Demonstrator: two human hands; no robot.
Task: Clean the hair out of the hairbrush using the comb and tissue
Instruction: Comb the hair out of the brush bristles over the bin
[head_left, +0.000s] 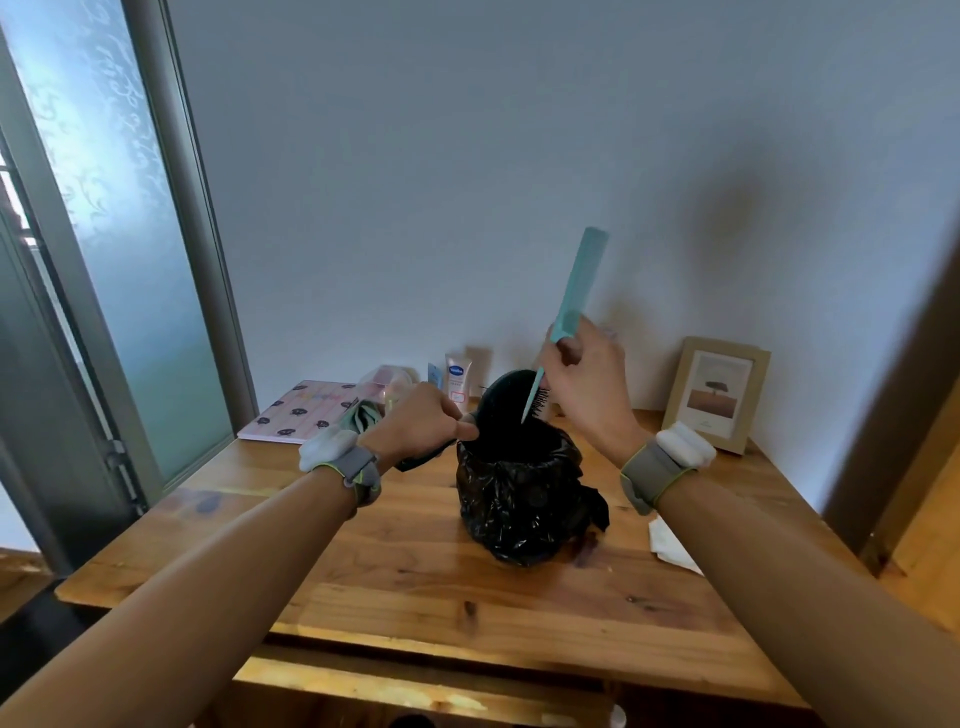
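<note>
Over bag-lined bin (519, 499): left hand (415, 421) grips hairbrush (506, 402), right hand (587, 379) pinches comb (571, 296) (tail down)

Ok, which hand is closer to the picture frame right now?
Right. The right hand, holding the comb, is up over the bin, a short way left of the picture frame. The left hand grips the brush handle farther left, beyond the bin.
</note>
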